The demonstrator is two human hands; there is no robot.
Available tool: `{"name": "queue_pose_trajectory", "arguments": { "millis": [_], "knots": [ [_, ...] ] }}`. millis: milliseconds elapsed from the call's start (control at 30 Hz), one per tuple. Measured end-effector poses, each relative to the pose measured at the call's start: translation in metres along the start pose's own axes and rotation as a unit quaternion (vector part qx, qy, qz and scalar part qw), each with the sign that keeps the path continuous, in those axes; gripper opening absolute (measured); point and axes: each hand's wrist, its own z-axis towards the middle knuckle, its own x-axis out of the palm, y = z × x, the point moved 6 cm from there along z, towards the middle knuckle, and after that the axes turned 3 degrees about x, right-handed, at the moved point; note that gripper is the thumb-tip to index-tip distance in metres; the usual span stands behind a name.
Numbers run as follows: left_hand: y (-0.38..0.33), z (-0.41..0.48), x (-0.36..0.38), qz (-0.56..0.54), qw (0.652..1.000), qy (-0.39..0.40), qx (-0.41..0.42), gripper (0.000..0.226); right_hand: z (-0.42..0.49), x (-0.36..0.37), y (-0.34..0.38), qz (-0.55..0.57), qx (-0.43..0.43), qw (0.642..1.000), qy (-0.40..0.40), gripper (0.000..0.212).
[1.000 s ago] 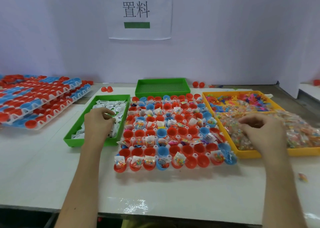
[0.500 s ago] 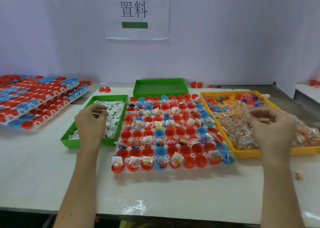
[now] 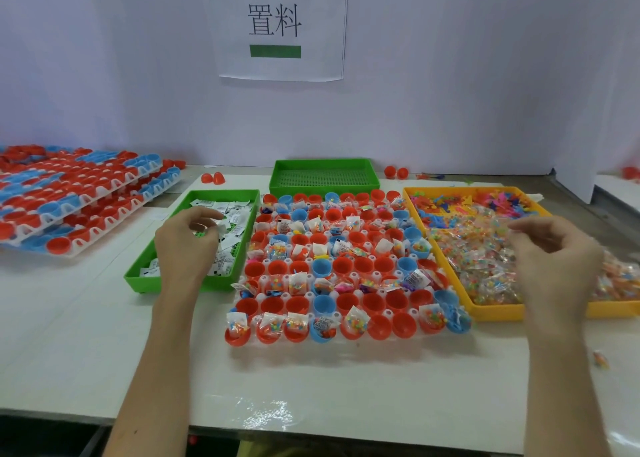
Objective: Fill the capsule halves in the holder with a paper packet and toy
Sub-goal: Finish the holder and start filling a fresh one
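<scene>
Where packets (image 3: 298,285) poke out, capsule halves (image 3: 379,328) show red or blue

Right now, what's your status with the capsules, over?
Left hand over green tray of paper packets, curled, grip unclear. Right hand above yellow toy tray, blurred. Holder partly filled; two front red halves empty. Nothing blocking.

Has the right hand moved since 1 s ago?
Yes. The right hand has risen off the toy bags and shifted right, away from the front-left corner of the yellow tray.
</scene>
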Motion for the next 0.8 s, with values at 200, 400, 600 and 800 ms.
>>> {"name": "queue_pose_trajectory", "arguments": {
  "millis": [200,400,600,800],
  "knots": [
    [0.005,0.000,-0.001,-0.005,1.000,-0.008,-0.009,0.029,-0.002,-0.005,0.010,0.033,0.000,0.999,-0.021,0.019],
    [-0.008,-0.001,-0.017,-0.083,0.993,-0.085,-0.012,0.015,-0.009,0.006,0.034,0.140,0.021,0.988,0.063,0.023],
    [-0.091,-0.026,-0.037,-0.268,0.962,-0.044,0.034,0.013,-0.037,0.032,0.083,0.169,-0.026,0.969,0.179,0.021],
    [-0.161,-0.094,-0.012,-0.362,0.924,0.113,0.047,0.020,-0.074,0.045,0.133,0.239,-0.096,0.911,0.323,0.018]
  ]
}}
